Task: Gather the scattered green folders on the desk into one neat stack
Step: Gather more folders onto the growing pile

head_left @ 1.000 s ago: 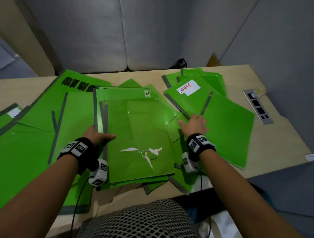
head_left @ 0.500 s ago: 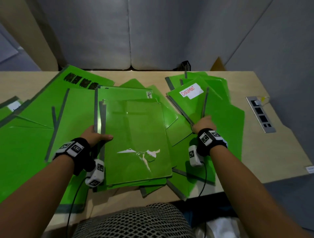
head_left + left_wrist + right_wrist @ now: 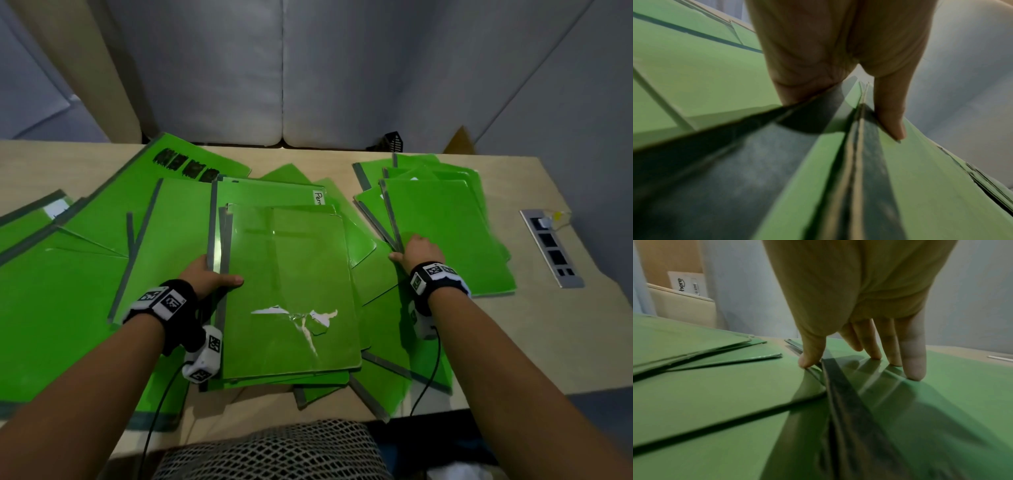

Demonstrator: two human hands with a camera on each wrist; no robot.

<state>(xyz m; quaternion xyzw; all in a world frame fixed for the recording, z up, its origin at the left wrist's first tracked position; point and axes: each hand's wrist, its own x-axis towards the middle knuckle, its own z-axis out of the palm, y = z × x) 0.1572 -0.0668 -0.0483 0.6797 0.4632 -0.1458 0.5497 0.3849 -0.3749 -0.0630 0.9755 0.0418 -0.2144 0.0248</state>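
A person sat at a pale wooden desk (image 3: pixel 342 161) strewn with flat green plastic folders. Their left hand (image 3: pixel 202 274) gripped the grey-spined edge of a small, roughly squared pile of folders (image 3: pixel 291 291) directly in front of them, thumb on top and fingers hidden beneath. To the right, their right hand (image 3: pixel 416 250) rested on a separate, fanned group of green folders (image 3: pixel 445 222), straight fingers (image 3: pixel 913 363) pressing the top cover and thumb at its grey spine. More folders (image 3: pixel 68 274) lay spread beyond the left hand. The gathering seemed well short of done. The next move would likely call for sliding the right-hand group over onto the central pile, then squaring the edges.
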